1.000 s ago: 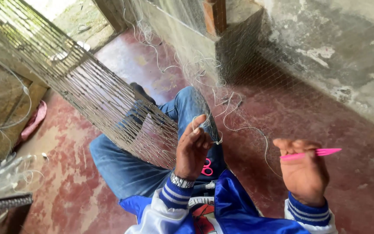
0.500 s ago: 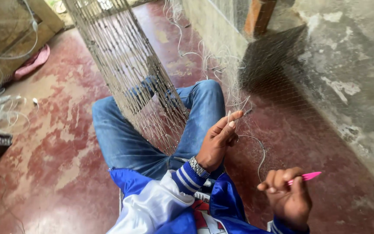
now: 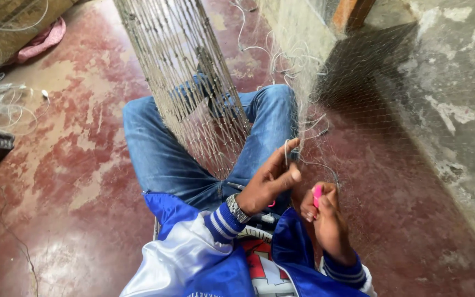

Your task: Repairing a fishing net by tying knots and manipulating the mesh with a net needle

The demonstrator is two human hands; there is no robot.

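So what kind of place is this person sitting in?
Probably a rough home yard or veranda used for net mending: a worn red cement floor, a stained concrete wall, and fishing net stretched over the person's lap.

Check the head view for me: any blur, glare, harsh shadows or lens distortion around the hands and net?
Head view: soft, even daylight, no glare. A dark shadow falls on the floor beside the wall. Left hand and right hand with the pink tool are fairly sharp; the fine net strands smear faintly towards the top. Wide-angle bending shows at the frame edges.
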